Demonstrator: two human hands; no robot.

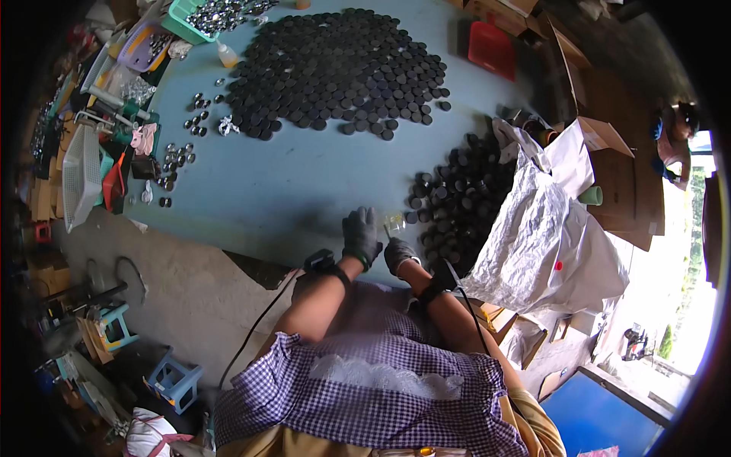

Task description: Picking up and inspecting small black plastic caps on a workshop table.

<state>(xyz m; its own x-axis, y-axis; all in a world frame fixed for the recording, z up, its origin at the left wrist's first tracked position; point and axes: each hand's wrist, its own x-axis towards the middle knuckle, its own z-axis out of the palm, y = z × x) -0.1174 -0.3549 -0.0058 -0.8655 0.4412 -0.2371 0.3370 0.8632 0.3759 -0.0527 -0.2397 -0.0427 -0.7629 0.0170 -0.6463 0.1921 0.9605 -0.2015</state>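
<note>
- Small clear bottle (394,222) sits just right of centre in the frame, at the fingertips of both gloved hands, on the blue tabletop (282,183); it is too small to tell whether it stands or lies.
- Left hand (360,236) rests flat with fingers spread, gripping nothing that shows; right hand (399,251) is curled, seemingly pinching a thin stick, though I cannot tell for sure.
- Risk, as I judge it: thick gloves dull the touch, so the bottle could slip or tip and spill.
- Heap of black caps (457,202) lies just right of the hands; a careless elbow could push some off the tabletop edge.
- Crinkled silver sheet (533,236) crowds the right side and limits reach there.
- Cables from both wrist bands trail down and could snag.
- Large spread of black caps (339,72) fills the upper centre; silver caps (179,156) scatter at left, a green basket (202,15) at upper left.
</note>
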